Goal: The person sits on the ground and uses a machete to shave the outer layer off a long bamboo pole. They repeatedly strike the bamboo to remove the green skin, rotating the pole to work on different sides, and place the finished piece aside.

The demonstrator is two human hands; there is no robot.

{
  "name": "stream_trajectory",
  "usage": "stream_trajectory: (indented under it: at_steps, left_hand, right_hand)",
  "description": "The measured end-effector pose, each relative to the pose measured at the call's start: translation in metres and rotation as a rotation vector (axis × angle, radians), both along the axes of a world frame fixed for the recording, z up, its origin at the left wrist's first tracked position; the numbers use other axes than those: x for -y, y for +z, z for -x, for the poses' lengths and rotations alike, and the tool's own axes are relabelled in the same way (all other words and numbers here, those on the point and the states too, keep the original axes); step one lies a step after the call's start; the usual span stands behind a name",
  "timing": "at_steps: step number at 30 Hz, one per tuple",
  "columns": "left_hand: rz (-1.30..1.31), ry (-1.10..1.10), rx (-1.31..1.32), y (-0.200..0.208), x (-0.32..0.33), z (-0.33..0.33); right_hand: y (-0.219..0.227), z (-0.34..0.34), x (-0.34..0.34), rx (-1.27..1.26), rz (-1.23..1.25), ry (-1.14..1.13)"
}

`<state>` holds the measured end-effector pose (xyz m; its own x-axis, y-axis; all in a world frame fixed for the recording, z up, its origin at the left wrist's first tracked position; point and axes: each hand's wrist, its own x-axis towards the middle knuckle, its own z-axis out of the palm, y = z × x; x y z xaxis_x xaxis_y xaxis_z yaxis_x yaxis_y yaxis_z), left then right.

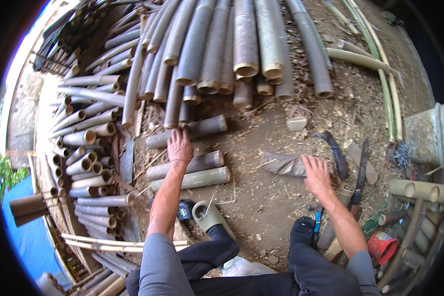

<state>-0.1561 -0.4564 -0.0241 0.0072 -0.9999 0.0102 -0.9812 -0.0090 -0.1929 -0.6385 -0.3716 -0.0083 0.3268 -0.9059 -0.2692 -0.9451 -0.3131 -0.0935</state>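
My left hand (179, 148) lies over a short grey-brown bamboo piece (207, 127), its fingers curved across the top; the thumb is hard to see. Nearer to me, two more short pieces lie side by side on the ground, a brown bamboo piece (207, 160) and a pale green bamboo piece (202, 178). On the right, my right hand (316, 173) is open, fingers a little apart, at the right end of a dark, rough, crinkled short log (283, 164). Beyond that hand lie a dark curved object (337, 157) and a long dark blade (363, 165).
Long bamboo poles (212, 44) are piled ahead, and stacked bamboo tubes (91, 165) line the left. At right are a red container (382, 247), pale bamboo pieces (422, 190) and a grey metal sheet (425, 133). A black tape measure (185, 210) sits beside my left foot.
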Motion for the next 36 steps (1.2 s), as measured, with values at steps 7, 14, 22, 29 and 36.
stream_trajectory:
  at_steps: [7, 14, 22, 29, 36]
  left_hand:
    - [-0.01, 0.063, 0.214, -0.001, 0.008, 0.007]
    - [-0.191, -0.032, -0.232, 0.108, -0.023, 0.094]
    - [-0.725, 0.3, -1.558, 0.103, -0.112, 0.205]
    - [-0.587, 0.328, -1.447, 0.017, -0.168, 0.288]
    - [-0.773, 0.196, -1.281, 0.026, -0.156, 0.259]
  right_hand:
    - [0.005, 0.001, -0.007, 0.205, 0.101, -0.072]
    - [0.0, 0.012, 0.001, 0.239, 0.047, -0.068]
    - [0.009, -0.025, 0.012, 0.367, 0.238, -0.075]
    - [0.003, -0.044, -0.104, 1.035, -0.107, -0.686]
    - [0.035, 0.01, -0.013, 0.934, -0.021, -0.645]
